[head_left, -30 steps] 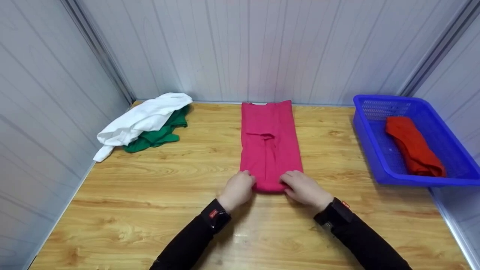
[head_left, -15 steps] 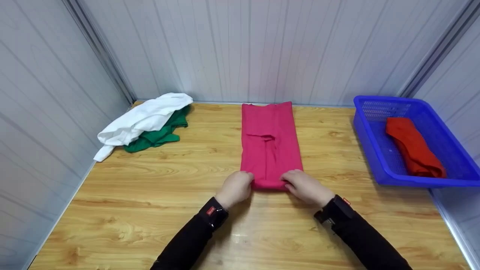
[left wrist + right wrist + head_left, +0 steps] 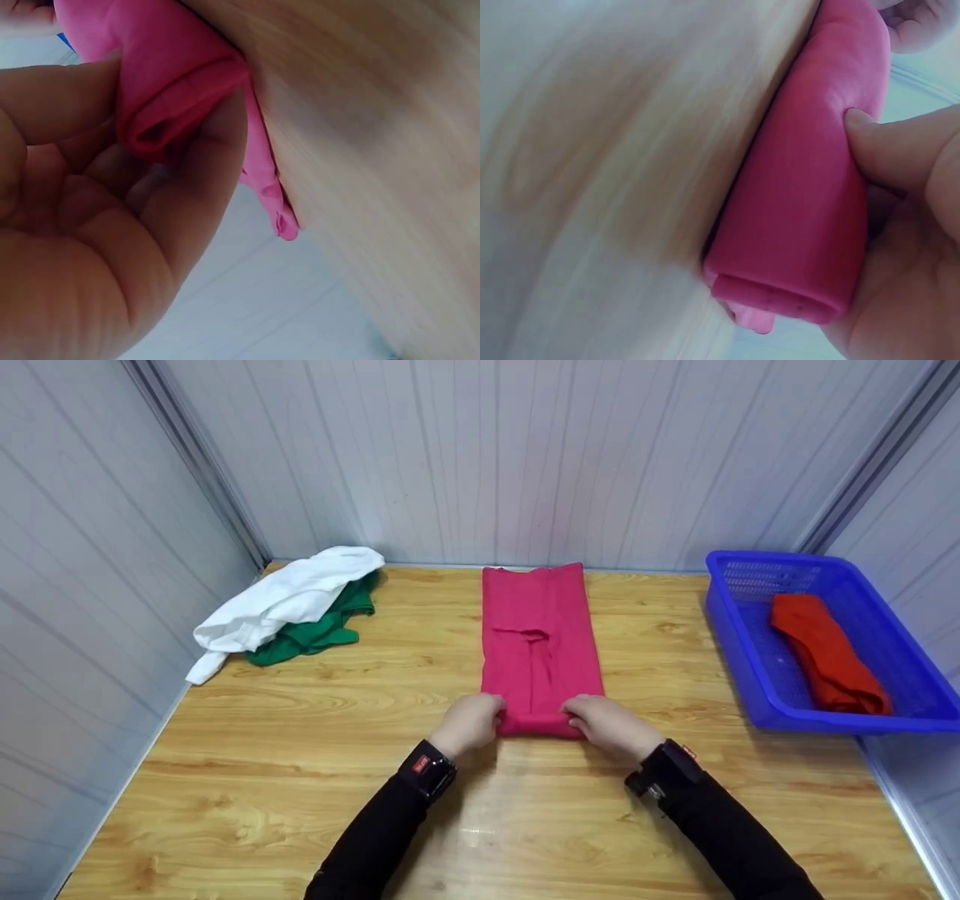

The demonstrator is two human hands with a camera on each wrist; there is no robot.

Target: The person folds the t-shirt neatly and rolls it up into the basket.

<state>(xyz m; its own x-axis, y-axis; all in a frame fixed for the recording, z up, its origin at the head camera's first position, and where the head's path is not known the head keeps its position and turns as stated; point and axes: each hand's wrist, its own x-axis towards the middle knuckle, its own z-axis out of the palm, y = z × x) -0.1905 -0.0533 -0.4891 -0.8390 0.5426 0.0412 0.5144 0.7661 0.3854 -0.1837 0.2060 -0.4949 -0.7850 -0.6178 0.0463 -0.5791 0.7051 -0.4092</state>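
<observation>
A deep pink garment [image 3: 540, 607], folded into a long strip, lies flat in the middle of the wooden table, its near end turned over into a thick roll. My left hand [image 3: 469, 725] pinches the left corner of that roll; the left wrist view shows thumb and fingers round the layered end of the garment [image 3: 176, 90]. At the right corner, my right hand [image 3: 613, 727] grips the same roll. In the right wrist view its thumb presses on the rolled garment [image 3: 795, 202], and the fingers are partly hidden behind the cloth.
A crumpled white garment [image 3: 292, 592] lies over a green one [image 3: 315, 634] at the back left of the table [image 3: 247, 780]. On the right stands a blue plastic basket [image 3: 765, 690] with a folded orange-red garment [image 3: 829, 652] inside. Panel walls [image 3: 480, 457] enclose the back and sides.
The rolled near end has moved slightly away from me and looks thicker, both hands going with it and keeping hold. The other garments and the basket stay where they were.
</observation>
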